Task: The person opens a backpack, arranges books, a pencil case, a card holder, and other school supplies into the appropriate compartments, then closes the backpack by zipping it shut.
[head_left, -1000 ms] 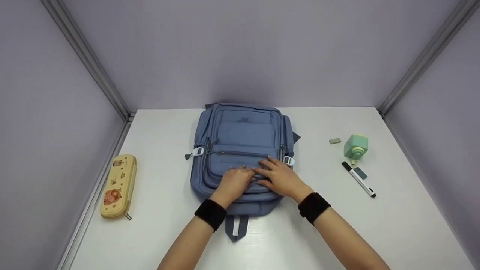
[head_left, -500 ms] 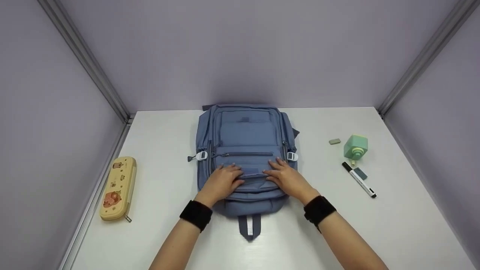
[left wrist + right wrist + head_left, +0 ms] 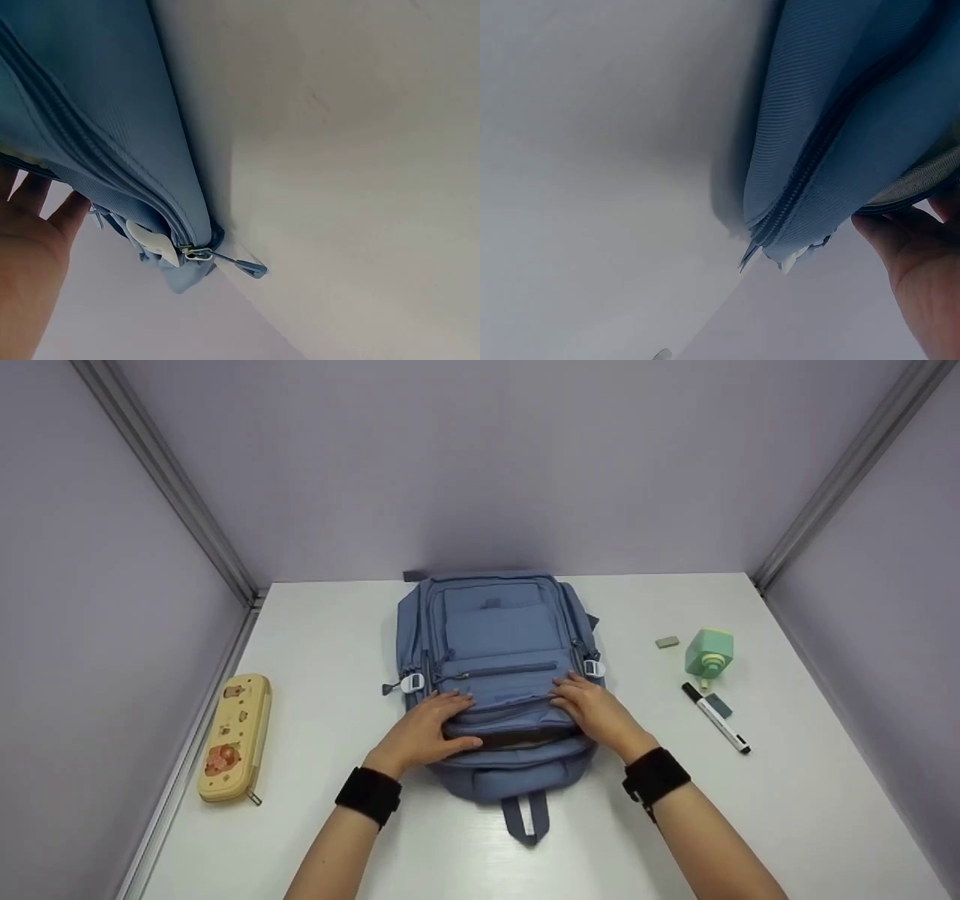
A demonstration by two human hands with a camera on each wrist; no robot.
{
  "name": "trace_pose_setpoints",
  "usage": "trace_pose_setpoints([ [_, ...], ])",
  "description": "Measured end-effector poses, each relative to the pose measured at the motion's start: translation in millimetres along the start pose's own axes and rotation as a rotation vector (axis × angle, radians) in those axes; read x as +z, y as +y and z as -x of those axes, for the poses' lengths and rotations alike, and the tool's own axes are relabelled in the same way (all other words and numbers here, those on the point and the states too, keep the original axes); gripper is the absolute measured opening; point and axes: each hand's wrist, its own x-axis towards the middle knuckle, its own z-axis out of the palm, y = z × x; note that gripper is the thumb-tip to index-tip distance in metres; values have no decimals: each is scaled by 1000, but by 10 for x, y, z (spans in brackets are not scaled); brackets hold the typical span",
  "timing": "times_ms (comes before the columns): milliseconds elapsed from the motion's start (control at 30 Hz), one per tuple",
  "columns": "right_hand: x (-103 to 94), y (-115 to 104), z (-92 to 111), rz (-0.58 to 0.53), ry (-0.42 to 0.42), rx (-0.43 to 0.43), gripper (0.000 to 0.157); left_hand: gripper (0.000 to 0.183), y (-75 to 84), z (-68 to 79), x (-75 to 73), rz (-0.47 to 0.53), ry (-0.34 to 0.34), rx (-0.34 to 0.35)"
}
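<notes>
A blue backpack [image 3: 499, 634] lies flat on the white table, its top handle [image 3: 526, 817] pointing toward me. Across its near part, a front pocket gapes, showing a dark opening [image 3: 525, 738]. My left hand [image 3: 416, 735] grips the left side of the pocket's flap, fingers over the top and thumb along the opening. On the other side, my right hand [image 3: 596, 711] holds the flap's right edge, its thumb partly hidden. Pale lining [image 3: 922, 180] shows inside the pocket in the right wrist view. A zip pull [image 3: 250, 268] hangs out at the backpack's side in the left wrist view.
At the left lies a yellow pencil case [image 3: 234, 739] with printed cartoon figures. To the right are a green box-shaped object [image 3: 709, 651] with a round knob, a black-and-white marker [image 3: 718, 720], a small grey-green block [image 3: 667, 642] and a dark green block [image 3: 720, 706].
My hands have moved apart to the two sides of the pocket and slightly toward me. The pocket opening has widened, and the backpack has turned and shifted a little to the right.
</notes>
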Motion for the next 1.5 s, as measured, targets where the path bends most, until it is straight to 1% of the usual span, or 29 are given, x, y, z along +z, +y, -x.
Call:
trace_pose_setpoints([
  [100,-40,-9,-29,-21,13,16,27,62,11,-28,-6,4,55,17],
  [200,-76,-25,-60,-13,16,44,29,47,29,-81,-11,-31,120,31],
  [267,-98,-37,-81,-3,13,65,29,40,45,-116,-12,-65,153,25],
  [400,-128,-40,-102,6,-13,77,30,30,74,-181,-14,-111,190,-12],
  [467,-137,-33,-100,-10,-33,73,31,29,75,-220,-18,-123,209,-28],
  [567,-153,-16,-81,-75,-62,78,35,31,73,-273,-43,-133,235,-55],
  [733,-196,11,-38,-161,-87,94,53,36,79,-343,-118,-77,289,-102],
  [767,-202,17,-40,-168,-80,89,54,37,86,-354,-133,-62,298,-107],
  [833,-210,26,-50,-171,-59,84,50,38,101,-373,-157,-49,305,-110],
  [900,-208,34,-71,-172,-41,94,39,40,119,-379,-175,-38,297,-112],
  [967,-205,40,-86,-158,-23,117,29,40,138,-366,-189,-28,275,-121],
  [1000,-203,40,-93,-147,-19,133,26,40,143,-355,-193,-27,267,-128],
  [1067,-194,39,-119,-123,-12,156,23,42,144,-314,-208,-22,257,-144],
  [1167,-182,39,-162,-74,24,171,21,52,130,-232,-232,-35,258,-170],
  [1333,-176,65,-256,-15,98,206,24,67,23,-52,-227,-65,296,-180],
  [1433,-194,81,-324,-15,133,227,22,69,-73,70,-233,-54,333,-202],
  [1500,-212,90,-372,-37,155,248,21,66,-148,149,-257,-40,355,-228],
])
